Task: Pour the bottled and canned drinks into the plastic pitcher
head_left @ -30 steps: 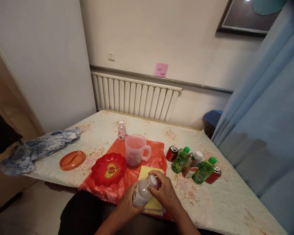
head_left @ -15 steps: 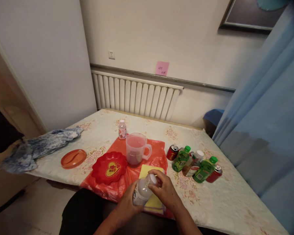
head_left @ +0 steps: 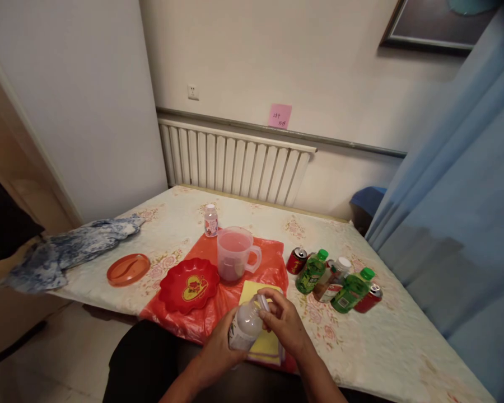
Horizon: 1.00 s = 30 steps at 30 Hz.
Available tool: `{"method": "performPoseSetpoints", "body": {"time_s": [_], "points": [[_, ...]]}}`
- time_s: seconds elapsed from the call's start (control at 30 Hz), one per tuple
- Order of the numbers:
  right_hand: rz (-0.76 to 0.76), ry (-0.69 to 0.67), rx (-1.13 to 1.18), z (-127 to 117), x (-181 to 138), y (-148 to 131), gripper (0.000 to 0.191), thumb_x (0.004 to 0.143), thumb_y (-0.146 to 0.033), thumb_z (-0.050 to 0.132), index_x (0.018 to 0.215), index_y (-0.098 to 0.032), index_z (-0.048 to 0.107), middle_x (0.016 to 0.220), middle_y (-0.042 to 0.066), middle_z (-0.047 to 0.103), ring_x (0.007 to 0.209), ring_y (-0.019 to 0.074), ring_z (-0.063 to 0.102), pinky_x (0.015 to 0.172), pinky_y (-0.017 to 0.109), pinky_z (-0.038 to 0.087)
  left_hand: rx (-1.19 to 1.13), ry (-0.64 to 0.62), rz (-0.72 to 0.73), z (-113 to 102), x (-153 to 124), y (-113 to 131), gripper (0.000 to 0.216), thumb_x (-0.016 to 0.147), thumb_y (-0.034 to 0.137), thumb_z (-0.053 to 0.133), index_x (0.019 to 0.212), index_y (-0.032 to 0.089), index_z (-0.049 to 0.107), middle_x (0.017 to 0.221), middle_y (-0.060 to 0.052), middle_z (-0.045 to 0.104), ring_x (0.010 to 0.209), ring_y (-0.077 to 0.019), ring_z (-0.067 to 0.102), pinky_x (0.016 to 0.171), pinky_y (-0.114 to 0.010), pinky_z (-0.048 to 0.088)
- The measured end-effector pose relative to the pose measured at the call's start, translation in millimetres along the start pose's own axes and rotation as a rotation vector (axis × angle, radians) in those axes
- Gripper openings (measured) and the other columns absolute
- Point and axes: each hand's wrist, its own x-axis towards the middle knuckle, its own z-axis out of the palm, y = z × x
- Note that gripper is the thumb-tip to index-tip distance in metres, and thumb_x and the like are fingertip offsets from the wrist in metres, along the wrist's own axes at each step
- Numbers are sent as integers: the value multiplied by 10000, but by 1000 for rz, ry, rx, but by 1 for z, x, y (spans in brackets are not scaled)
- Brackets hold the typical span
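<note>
Bottle [head_left: 244, 331]: being held over the yellow cloth [head_left: 265, 348] at the near edge, leaning right; its contents are not showing clearly.
Left hand [head_left: 217, 348]: its fingers are wrapping the bottle's body.
Right hand [head_left: 284, 320]: its fingers are pinching the white cap [head_left: 263, 303] at the neck.
Counter [head_left: 386, 358]: wearing a pale floral cover [head_left: 411, 330].
Red sheet [head_left: 270, 258]: lying over the cover, under the yellow cloth.
Red plate [head_left: 166, 289]: resting on the sheet, showing a yellow heart inside.
Pitcher [head_left: 229, 254]: standing beside the plate, something darker showing low through its translucent wall.
Orange dish [head_left: 128, 270]: lying left of the plate.
Green bottles [head_left: 312, 272]: standing capped near red cans [head_left: 297, 261] at right.
Small bottle [head_left: 210, 223]: standing capped behind the pitcher.
Radiator [head_left: 239, 162]: lining the wall [head_left: 319, 84].
Blue curtain [head_left: 449, 212]: hanging at right.
</note>
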Motion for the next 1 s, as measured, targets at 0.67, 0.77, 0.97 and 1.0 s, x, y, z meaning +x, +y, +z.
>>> {"method": "performPoseSetpoints", "body": {"time_s": [0.67, 0.77, 0.97, 1.0], "points": [[-63, -19, 194, -7, 3, 15, 483, 770, -453, 753, 1141, -192, 587, 706, -3, 664, 531, 123, 568, 531, 250, 438, -34, -28, -21, -3, 0, 1, 785, 579, 129, 676, 1340, 183, 492, 1283, -88, 625, 1159, -289, 565, 1021, -380, 443], [-64, -19, 289, -5, 3, 17, 490, 774, -435, 760, 1168, -192, 598, 713, 2, 670, 534, 114, 571, 521, 233, 425, -26, -10, -36, -4, -1, -1, 804, 586, 136, 683, 1362, 204, 485, 1318, -78, 613, 1203, -299, 543, 1040, -376, 431], [-7, 5, 471, 1, 3, 13, 534, 726, -400, 813, 1184, -200, 625, 720, -1, 664, 556, 120, 597, 507, 222, 451, -57, 6, -63, -6, -2, -4, 833, 588, 116, 664, 1393, 201, 465, 1350, -80, 593, 1240, -299, 523, 1059, -378, 416], [0, 7, 490, 2, 3, 13, 531, 722, -399, 817, 1176, -196, 630, 713, 0, 663, 556, 122, 601, 501, 221, 454, -67, 2, -62, -7, -2, -5, 840, 581, 107, 658, 1393, 202, 463, 1348, -78, 593, 1237, -294, 525, 1059, -375, 415]]}}
